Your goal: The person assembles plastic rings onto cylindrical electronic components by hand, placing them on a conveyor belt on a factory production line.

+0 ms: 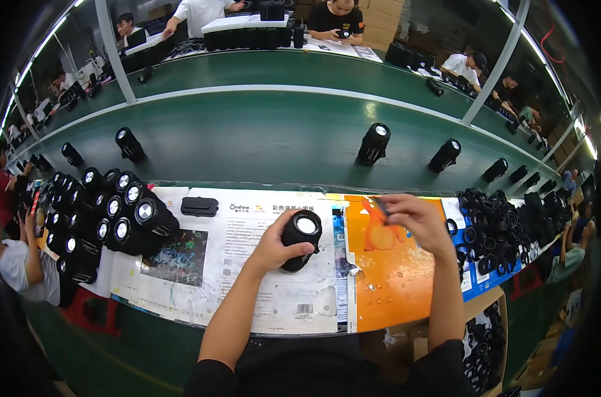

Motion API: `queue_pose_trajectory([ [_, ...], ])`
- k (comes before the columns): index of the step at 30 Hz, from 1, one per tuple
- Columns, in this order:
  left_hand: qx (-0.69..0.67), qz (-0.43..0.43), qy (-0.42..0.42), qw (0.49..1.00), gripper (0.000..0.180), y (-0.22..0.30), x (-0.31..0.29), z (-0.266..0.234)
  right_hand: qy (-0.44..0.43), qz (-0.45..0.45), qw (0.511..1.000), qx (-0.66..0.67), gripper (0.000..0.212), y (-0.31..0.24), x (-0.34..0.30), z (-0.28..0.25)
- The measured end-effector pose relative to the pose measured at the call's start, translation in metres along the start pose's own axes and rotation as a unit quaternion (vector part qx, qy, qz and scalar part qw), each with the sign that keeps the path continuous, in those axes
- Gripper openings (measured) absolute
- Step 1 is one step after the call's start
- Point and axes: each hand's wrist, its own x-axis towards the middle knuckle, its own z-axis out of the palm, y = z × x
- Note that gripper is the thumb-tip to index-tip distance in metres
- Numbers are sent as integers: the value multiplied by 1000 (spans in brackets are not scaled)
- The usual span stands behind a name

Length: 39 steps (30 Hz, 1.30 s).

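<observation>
My left hand [272,247] is wrapped round a black cylindrical speaker [306,225], its round silver end facing up, just above the papered worktop. To the right, over an orange sheet [396,284], my right hand [418,223] pinches a small dark piece [380,206], blurred and too small to tell its kind. The two hands are apart. A flat black oblong part [199,206] lies beyond and to the left of my left hand. Right of my right hand is a heap of black ring-shaped parts [489,231].
Several similar speakers [145,212] stand crowded on the left of the worktop. More speakers [374,144] are spaced along the green conveyor belt [247,135] ahead. An open carton [495,337] of black parts is at lower right. Co-workers [337,23] sit across the line.
</observation>
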Motion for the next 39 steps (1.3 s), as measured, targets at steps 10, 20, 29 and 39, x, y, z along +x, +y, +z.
queue_pose_trajectory([
  [10, 42, 11, -14, 999, 86, 9, 0, 4, -237, -72, 963, -110, 20, -71, 74, 83],
  [20, 66, 30, -30, 997, 85, 7, 0, 2, -226, -107, 948, -197, 51, -72, 55, 97],
  [29, 47, 43, -34, 997, 78, 11, -1, 4, -236, -242, 901, -273, 63, -63, 50, 102],
  [39, 131, 62, -24, 989, 77, 18, 1, 6, -218, -257, 899, -280, 67, -61, 48, 99],
])
